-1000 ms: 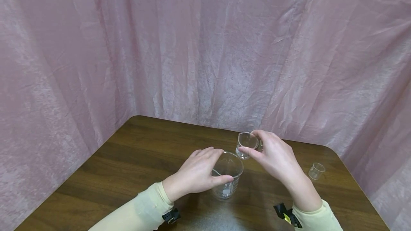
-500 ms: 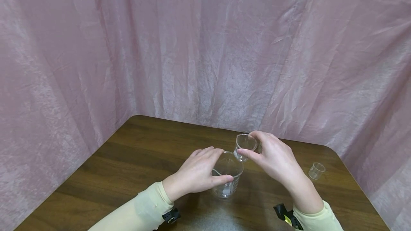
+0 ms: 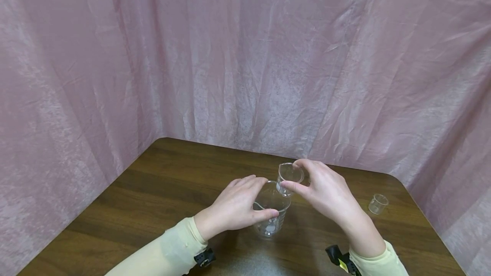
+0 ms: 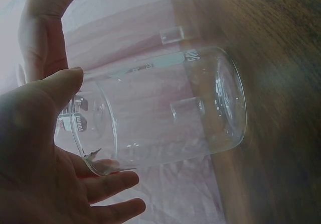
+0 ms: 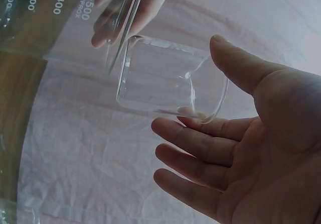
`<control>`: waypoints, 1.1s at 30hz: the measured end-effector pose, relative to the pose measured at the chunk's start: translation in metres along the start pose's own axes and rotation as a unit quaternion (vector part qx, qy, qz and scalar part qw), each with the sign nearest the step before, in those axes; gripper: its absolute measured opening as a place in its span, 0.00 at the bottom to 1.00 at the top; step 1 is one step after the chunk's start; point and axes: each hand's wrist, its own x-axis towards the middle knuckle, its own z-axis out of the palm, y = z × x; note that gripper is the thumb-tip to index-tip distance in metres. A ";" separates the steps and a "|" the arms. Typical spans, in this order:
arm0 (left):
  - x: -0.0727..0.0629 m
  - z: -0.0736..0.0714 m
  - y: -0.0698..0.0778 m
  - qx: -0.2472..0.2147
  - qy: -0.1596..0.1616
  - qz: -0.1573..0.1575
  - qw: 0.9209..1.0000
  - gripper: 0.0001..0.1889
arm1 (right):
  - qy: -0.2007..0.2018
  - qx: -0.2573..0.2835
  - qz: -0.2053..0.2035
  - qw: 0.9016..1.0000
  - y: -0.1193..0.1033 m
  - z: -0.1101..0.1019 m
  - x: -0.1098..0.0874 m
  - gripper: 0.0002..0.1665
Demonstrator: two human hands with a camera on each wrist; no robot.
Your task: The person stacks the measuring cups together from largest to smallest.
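In the head view my left hand (image 3: 239, 203) grips a large clear glass beaker (image 3: 271, 220) near its rim, thumb on the near side. The beaker stands upright on the table with white printed markings. My right hand (image 3: 326, 188) holds a smaller glass beaker (image 3: 290, 173) between thumb and fingers, at the far right of the large one's mouth. In the right wrist view the small beaker's base (image 5: 123, 78) overlaps the large beaker's rim (image 5: 125, 25); I cannot tell whether it is inside. No contents show in the small beaker (image 5: 165, 78).
A still smaller glass beaker (image 3: 378, 204) stands on the brown wooden table (image 3: 184, 173) at the right. Through the large beaker, the left wrist view shows another small glass vessel (image 4: 188, 108). A pink curtain (image 3: 245, 54) hangs behind the table.
My right hand has moved the small beaker left and slightly nearer, from beyond the large beaker to over its rim. My left hand and the large beaker have stayed still.
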 end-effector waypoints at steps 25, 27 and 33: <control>0.001 0.000 -0.001 -0.010 0.008 0.008 1.000 0.43 | -0.035 0.017 -0.003 0.999 -0.006 0.002 0.000 0.39; 0.001 0.000 -0.002 -0.011 0.008 0.008 1.000 0.43 | -0.039 0.018 -0.001 0.999 -0.006 0.002 0.000 0.38; 0.001 0.001 -0.002 -0.014 0.005 0.006 1.000 0.44 | -0.054 0.022 -0.006 0.998 -0.008 0.003 -0.002 0.40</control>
